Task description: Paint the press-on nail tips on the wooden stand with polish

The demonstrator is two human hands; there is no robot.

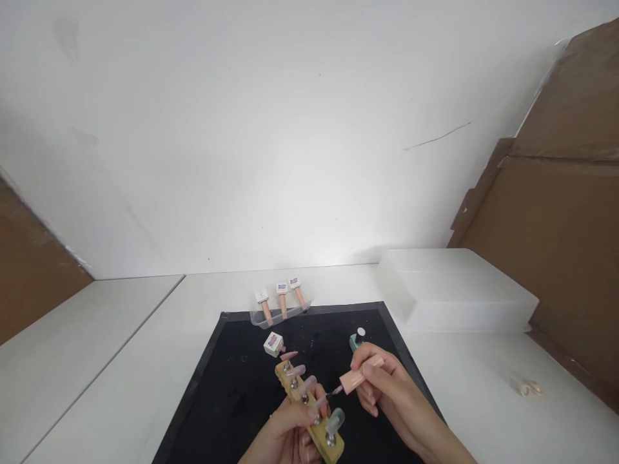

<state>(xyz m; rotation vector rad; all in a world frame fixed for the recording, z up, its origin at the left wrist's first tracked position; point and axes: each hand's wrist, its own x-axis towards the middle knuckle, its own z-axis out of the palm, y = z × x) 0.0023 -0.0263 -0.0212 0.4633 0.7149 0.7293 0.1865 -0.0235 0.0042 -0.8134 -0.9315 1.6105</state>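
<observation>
My left hand (291, 428) grips a yellowish wooden stand (320, 437) that slants across the lower middle. Several false nail tips stand on its metal knobs; the one at the near end (335, 421) looks clear, while those farther up look pinkish. Between the fingers of my right hand (389, 386) is a peach-coloured brush handle (358, 376). Its brush tip (334, 391) points left, at or very close to the nail tip by my left thumb; contact is hard to tell. A small white bottle (274, 344) lies beyond the stand's far end.
Three peach-handled bottles lie in a clear tray (278, 318) at the back edge of the black mat (217, 380). A small greenish bottle (356, 341) is behind my right hand. At right are a translucent box (469, 303) and small beige items (528, 387).
</observation>
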